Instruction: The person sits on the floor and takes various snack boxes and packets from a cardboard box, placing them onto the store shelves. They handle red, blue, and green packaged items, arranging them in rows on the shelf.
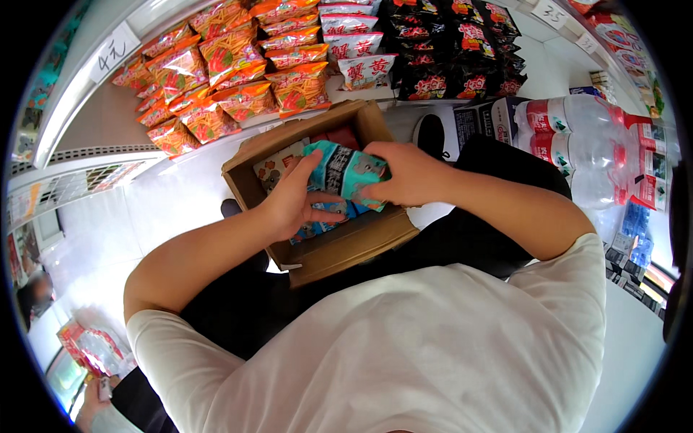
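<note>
A teal snack bag (346, 172) is held over an open cardboard box (346, 254) between my knees. My right hand (406, 172) grips the bag's right end. At its left end, the thumb of my left hand (295, 203) touches the bag while the other fingers are spread below it; whether this hand bears any of the bag's weight I cannot tell. Under my hands, the box holds blue packets (325, 227), a beige patterned packet (279, 162) and a red packet (344, 136).
Beyond the box, a shelf carries rows of orange snack bags (227, 54), white bags (354, 54) and black bags (465, 48). Shrink-wrapped large plastic bottles (590, 151) stand at the right beside a printed carton (484, 122). Another person's hand (95, 398) shows at the lower left.
</note>
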`<state>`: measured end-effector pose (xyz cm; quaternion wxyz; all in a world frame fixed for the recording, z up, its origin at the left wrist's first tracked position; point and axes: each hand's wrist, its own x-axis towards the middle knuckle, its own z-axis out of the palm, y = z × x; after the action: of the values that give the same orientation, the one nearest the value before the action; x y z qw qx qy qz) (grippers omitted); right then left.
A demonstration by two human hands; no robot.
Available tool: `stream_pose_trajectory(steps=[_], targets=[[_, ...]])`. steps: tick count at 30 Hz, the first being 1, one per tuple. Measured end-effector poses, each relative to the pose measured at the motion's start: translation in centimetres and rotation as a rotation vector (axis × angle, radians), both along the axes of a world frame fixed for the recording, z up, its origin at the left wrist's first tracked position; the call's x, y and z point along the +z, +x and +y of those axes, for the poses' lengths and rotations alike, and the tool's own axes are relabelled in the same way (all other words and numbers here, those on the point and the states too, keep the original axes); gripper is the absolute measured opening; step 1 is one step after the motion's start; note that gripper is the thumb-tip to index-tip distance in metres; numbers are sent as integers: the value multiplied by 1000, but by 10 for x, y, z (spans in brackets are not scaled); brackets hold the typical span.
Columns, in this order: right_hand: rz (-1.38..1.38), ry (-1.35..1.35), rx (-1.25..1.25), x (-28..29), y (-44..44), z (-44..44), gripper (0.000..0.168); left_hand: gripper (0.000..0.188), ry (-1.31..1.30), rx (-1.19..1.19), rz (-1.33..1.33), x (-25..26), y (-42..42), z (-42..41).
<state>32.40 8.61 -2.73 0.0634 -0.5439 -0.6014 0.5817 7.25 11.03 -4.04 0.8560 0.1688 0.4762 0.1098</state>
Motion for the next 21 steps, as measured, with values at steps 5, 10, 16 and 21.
stream_pose_trajectory(steps=[5, 10, 16, 21], targets=[[-192, -153, -136, 6, -6, 24, 51, 64, 472, -609, 412, -62, -30, 15], [-325, 265, 61, -16, -17, 28, 44, 58, 1457, -1014, 567, -98, -48, -2], [-371, 377, 104, -35, -52, 44, 43, 59, 1656, -1434, 710, -82, -48, 2], [-385, 368, 101, -47, -60, 53, 47, 55, 1762, -1506, 704, -94, -53, 7]])
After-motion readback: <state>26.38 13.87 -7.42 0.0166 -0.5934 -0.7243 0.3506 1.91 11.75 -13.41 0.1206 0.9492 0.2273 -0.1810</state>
